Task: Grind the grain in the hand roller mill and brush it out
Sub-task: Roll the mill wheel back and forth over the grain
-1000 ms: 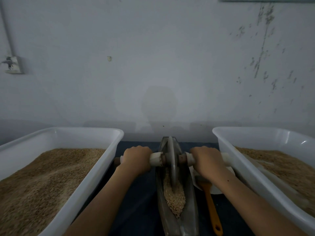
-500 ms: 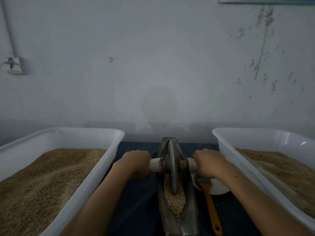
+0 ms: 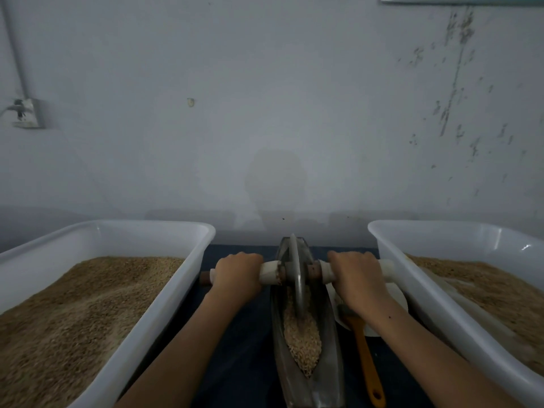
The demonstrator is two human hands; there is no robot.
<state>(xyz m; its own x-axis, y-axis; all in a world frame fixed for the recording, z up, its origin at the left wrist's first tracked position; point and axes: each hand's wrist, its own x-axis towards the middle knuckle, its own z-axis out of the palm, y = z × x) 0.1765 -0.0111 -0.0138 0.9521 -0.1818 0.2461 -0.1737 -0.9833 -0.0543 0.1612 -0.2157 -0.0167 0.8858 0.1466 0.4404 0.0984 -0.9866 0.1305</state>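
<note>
Between two white tubs, on a dark blue tabletop (image 3: pixel 244 334), lies the mill: a narrow, boat-shaped metal trough (image 3: pixel 329 357) whose long axis runs straight away from the person toward the wall, its far tip pointing at the wall and its near end toward the bottom edge of the view. A thin metal wheel (image 3: pixel 295 275) stands upright on edge in the trough's far half, and its axle handle (image 3: pixel 269 272) runs crosswise, left to right. Pale grain (image 3: pixel 303 343) fills the trough's near half, just in front of the wheel. The left hand (image 3: pixel 238 273) is curled round the handle on the wheel's left, the right hand (image 3: pixel 357 279) curled round it on the right, both knuckles up. An orange-handled brush (image 3: pixel 366 360) lies just right of the trough, partly on a white plate (image 3: pixel 397 295). The left tub (image 3: pixel 164 301) and right tub (image 3: pixel 418 287) both hold brown grain. Behind stands a scuffed grey wall (image 3: pixel 265 113) with a socket (image 3: pixel 25 113) at far left.
</note>
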